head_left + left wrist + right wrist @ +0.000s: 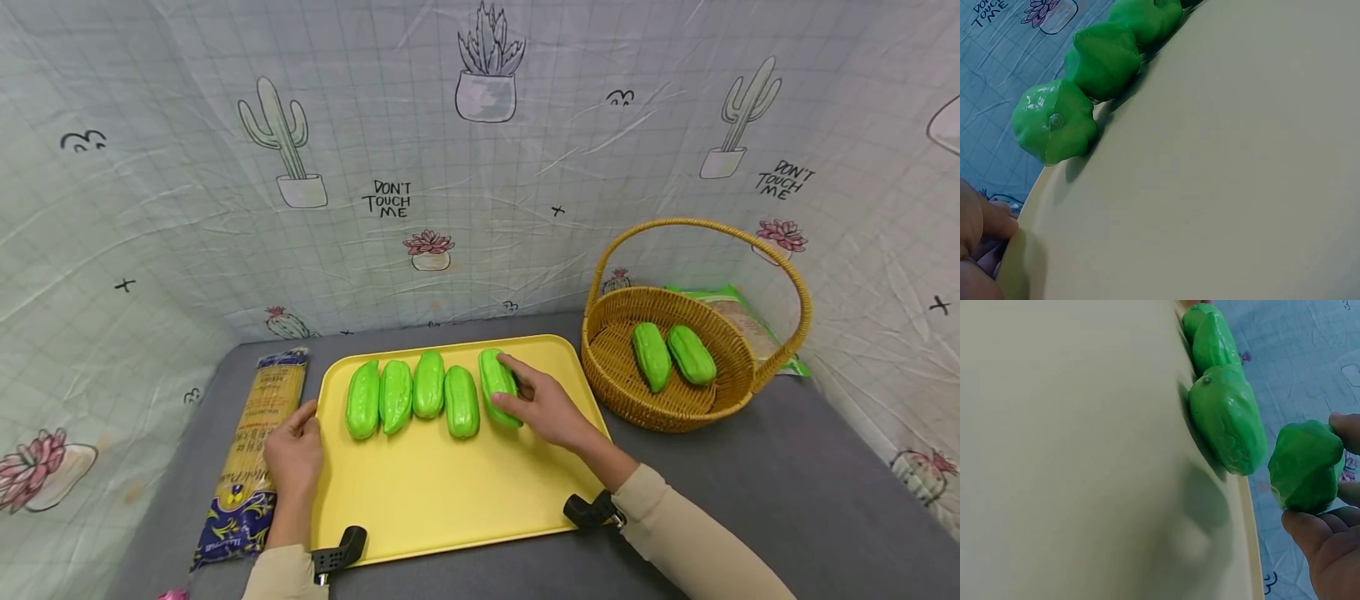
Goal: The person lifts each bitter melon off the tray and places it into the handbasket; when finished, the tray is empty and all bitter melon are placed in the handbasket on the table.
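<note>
Grey tabletop [750, 492] carries a yellow tray [450, 492] nearest the person. Left hand [294, 454] rests at the tray's left rim, fingers loosely curled against the edge, beside a noodle packet [251, 450]. Right hand [543, 408] pinches the fifth green gourd [497, 383] between thumb and fingers; its long axis runs near to far, parallel to the row of four gourds [412, 398] just left. Farther right, a wicker basket [622, 379] holds two gourds [671, 356].
</note>
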A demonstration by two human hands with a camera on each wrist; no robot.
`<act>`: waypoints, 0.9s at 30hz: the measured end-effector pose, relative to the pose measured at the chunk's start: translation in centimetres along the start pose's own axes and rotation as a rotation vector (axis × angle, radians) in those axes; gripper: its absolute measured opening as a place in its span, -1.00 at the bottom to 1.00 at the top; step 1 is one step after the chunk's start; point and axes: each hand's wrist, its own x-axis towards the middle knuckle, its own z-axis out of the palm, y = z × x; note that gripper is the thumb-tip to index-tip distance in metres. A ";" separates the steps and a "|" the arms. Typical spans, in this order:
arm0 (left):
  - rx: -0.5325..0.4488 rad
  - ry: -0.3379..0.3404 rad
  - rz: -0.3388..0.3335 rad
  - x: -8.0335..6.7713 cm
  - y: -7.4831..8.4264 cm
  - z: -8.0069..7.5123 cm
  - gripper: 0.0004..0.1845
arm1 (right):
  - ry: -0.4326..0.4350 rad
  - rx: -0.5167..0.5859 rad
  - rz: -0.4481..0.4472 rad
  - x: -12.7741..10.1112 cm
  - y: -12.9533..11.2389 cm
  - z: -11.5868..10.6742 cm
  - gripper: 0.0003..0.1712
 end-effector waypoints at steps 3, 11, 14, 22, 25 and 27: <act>-0.010 -0.002 -0.003 0.0 0.0 0.1 -0.60 | 0.008 0.015 -0.001 -0.2 -0.1 -0.5 -0.14; 0.004 0.008 -0.012 0.1 -0.1 0.2 -0.60 | 0.065 -0.006 0.000 -0.9 -0.2 -2.6 -0.14; -0.001 0.012 -0.010 0.2 -0.1 0.2 -0.60 | 0.077 -0.005 0.005 -1.1 -0.1 -3.3 -0.14; 0.004 0.008 -0.006 0.1 0.0 0.1 -0.61 | 0.089 0.014 0.027 -1.8 -0.3 -4.4 -0.14; 0.004 0.013 -0.002 0.1 0.0 0.2 -0.61 | 0.091 0.023 0.038 -1.9 -0.4 -4.7 -0.13; 0.002 0.015 -0.002 0.1 0.0 0.2 -0.61 | 0.093 0.024 0.038 -2.0 -0.4 -4.9 -0.12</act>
